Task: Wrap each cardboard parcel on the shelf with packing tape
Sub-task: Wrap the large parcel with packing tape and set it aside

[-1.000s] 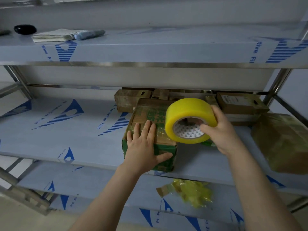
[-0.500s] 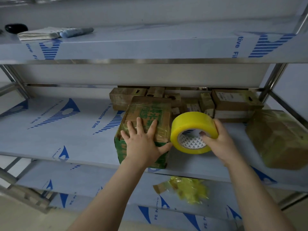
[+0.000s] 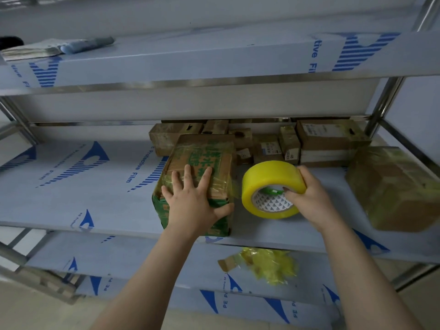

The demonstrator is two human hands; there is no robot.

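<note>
Left of the spread left fingers, blue lettering reading "Protective Film" is running across the pale sheet covering the middle shelf [image 3: 71, 186]. The left hand [image 3: 190, 206] is pressing flat on top of a cardboard parcel [image 3: 204, 151], fingers straight and fanned, thumb hooking over the near right corner. Under and just beyond those fingertips the parcel is showing large green characters that are partly covered and not readable, with glossy tape already wrinkling over its top. Just right of the thumb, a yellow packing tape roll [image 3: 269, 179] is standing on edge close beside the parcel. Its white core is printed with small dark triangles. The right hand [image 3: 314, 201] is gripping it, thumb tucked into the core and fingers curling over the outer rim. Beyond those fingers, small boxes [image 3: 331, 136] are carrying white labels too small to read. Further right, a tape-wrapped parcel [image 3: 397, 186] is sitting apart.
</note>
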